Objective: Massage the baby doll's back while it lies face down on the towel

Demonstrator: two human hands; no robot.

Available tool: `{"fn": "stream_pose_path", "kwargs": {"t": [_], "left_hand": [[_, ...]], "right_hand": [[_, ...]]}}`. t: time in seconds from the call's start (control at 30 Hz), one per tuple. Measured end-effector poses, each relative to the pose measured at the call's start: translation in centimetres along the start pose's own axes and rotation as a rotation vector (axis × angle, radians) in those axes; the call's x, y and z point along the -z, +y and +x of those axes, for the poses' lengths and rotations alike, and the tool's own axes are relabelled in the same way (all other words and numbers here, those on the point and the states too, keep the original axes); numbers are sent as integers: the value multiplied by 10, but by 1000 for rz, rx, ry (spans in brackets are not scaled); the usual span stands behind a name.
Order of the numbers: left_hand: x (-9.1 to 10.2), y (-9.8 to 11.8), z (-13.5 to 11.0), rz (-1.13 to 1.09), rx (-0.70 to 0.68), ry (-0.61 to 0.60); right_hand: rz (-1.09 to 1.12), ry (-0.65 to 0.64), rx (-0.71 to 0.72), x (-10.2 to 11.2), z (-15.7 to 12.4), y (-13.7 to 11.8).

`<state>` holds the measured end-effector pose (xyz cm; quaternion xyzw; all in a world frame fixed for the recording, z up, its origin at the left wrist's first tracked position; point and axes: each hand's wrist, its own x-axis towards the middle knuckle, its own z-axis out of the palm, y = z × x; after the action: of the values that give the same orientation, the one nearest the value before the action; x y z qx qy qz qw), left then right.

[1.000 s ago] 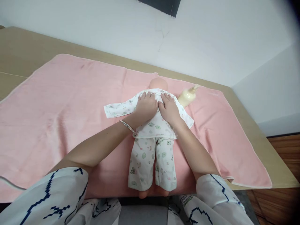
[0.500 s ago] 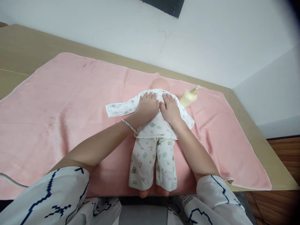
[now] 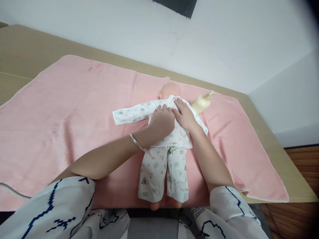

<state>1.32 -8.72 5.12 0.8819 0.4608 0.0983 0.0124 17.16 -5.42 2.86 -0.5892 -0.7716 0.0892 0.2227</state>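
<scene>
A baby doll [image 3: 169, 90] lies on a pink towel [image 3: 69, 109], its head away from me, dressed in a white printed top [image 3: 178, 136] and matching trousers [image 3: 163, 176]. My left hand [image 3: 162, 121], with a silver bracelet at the wrist, rests on the doll's chest with its fingers bent into the fabric of the top. My right hand [image 3: 185, 114] lies flat beside it, fingers stretched toward the collar. The top's left sleeve [image 3: 132, 114] lies flat and empty on the towel. A bare cream doll arm [image 3: 201, 102] sticks out on the right.
The towel covers a tan table [image 3: 22, 49] that stands against a white wall [image 3: 224, 43]. The table's right edge drops to a wooden floor [image 3: 299, 212]. My patterned sleeves [image 3: 50, 212] fill the bottom of the view.
My left hand has slid toward me and curled its fingers into the top. My right hand stayed near the collar. The top's hem has bunched up slightly on the right.
</scene>
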Motion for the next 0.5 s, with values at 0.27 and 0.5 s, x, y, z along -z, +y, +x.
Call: {"fn": "stream_pose_path", "kwargs": {"t": [0.27,0.5], "left_hand": [[-12,-36,26,26,-85,108],[-33,-50,39,-189,92,221]], "right_hand": [[-181,30,-116,-2,-16,-39],[-221,-20,-86,3,-30,-58]]}}
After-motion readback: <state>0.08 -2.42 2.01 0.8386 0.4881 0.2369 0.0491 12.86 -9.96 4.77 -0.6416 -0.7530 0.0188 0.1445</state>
